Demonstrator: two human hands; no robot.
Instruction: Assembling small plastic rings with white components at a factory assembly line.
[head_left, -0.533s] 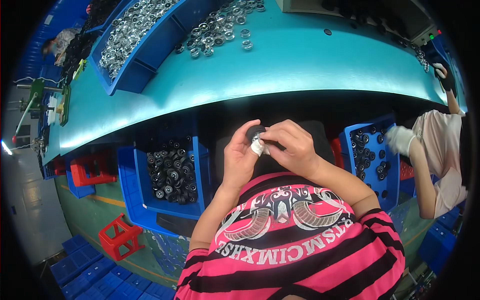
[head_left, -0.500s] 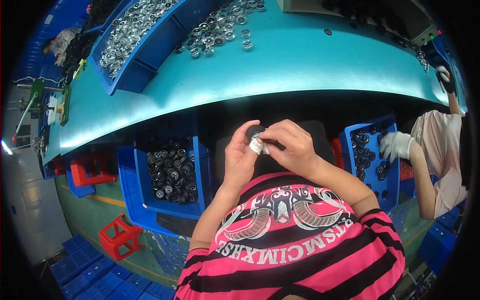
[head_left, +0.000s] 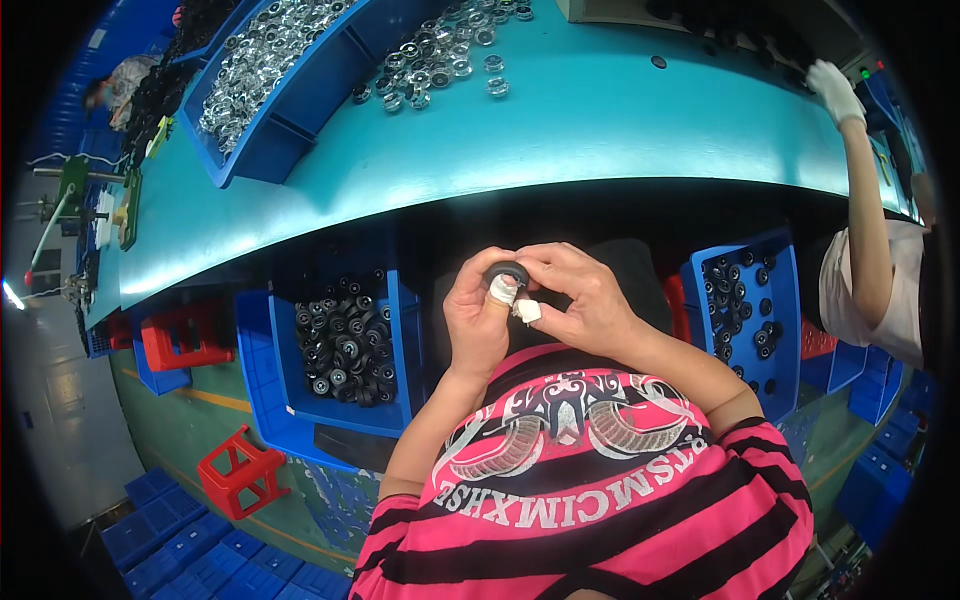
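Observation:
A small black wheel tyre is held up in front of my chest, tilted so that its ring shape shows. My left hand is closed on its left side, with the thumb, wrapped in white tape, pressing at the ring's near edge. On the other side the fingers of my right hand grip the same tyre from above. White wrapping also covers the right thumb's tip, just below the ring. Whether a clear hub sits inside the tyre is hidden by my fingers.
A blue bin of clear wheel hubs stands on the teal table, beside loose hubs. Blue bins with black wheels stand left and right of me. A co-worker's gloved hand reaches over the table. A red stool is at lower left.
My hands have turned the tyre so its ring faces up more, and my right fingers have shifted onto its top. The co-worker's gloved hand went from the right bin to the table.

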